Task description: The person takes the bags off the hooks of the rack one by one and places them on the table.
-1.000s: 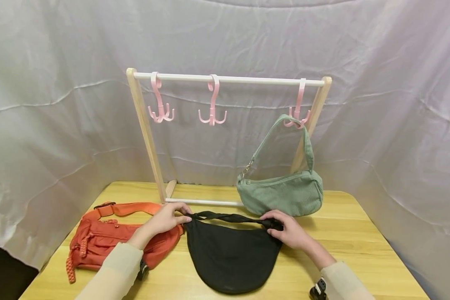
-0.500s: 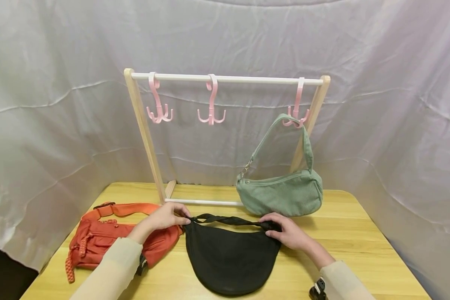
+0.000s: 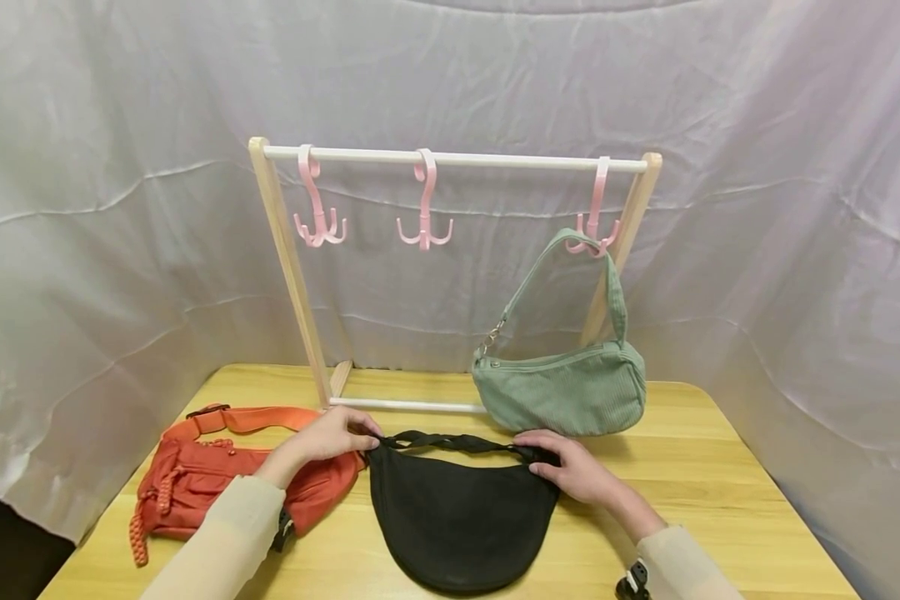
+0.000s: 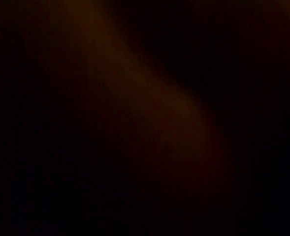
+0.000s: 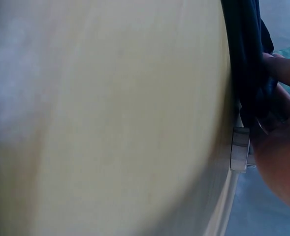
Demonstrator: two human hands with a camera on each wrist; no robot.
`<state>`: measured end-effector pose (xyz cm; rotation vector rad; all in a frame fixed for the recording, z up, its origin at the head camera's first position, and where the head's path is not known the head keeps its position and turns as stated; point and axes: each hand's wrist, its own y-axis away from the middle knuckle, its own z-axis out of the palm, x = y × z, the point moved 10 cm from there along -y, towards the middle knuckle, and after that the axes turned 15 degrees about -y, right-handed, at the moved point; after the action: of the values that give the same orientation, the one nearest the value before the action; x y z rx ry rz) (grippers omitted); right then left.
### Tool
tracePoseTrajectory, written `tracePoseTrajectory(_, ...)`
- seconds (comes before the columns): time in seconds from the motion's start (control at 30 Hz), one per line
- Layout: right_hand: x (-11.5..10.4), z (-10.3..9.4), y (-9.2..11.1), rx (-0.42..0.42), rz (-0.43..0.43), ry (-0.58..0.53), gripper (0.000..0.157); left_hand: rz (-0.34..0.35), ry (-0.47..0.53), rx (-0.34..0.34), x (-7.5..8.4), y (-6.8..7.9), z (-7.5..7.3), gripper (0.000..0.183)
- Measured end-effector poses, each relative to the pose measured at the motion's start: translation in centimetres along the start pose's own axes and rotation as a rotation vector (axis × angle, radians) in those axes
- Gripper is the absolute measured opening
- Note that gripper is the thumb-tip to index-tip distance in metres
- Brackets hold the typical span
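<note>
A black bag (image 3: 461, 521) with a twisted strap lies flat on the table in the head view. At its upper left corner my left hand (image 3: 337, 435) pinches the strap end between thumb and fingers. My right hand (image 3: 570, 465) grips the opposite upper corner, where the strap joins. In the right wrist view the right hand (image 5: 282, 142) holds the dark cloth of the black bag (image 5: 248, 59). The left wrist view is almost wholly dark. Under my left forearm lies a red-orange waist bag (image 3: 210, 479), partly covered by it.
Behind stands a wooden rack with a white rail (image 3: 495, 160). From it hang a left pink hook (image 3: 317, 208), a middle pink hook (image 3: 425, 208) and a right pink hook (image 3: 597, 200). A green corduroy bag (image 3: 562, 387) hangs by its strap on the right hook. Grey curtain (image 3: 450, 75) surrounds the wooden table (image 3: 705, 500).
The black bag and my right hand have shifted very slightly left and toward me. Both hands keep hold of the bag's corners.
</note>
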<state>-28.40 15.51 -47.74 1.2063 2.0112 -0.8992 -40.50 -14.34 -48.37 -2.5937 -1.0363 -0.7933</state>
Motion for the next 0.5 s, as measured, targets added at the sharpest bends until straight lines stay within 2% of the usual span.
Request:
tracePoseTrajectory(0.27,-0.25,-0.21,0.21,0.004,0.023,-0.029,0.041,0.01,-0.048,0.005,0.03,-0.03,-0.13,0.016)
tracePoseTrajectory(0.5,-0.25,-0.58,0.72,0.036,0.03,-0.005,0.045,0.01,-0.065,0.009,0.01,0.08,0.05,0.018)
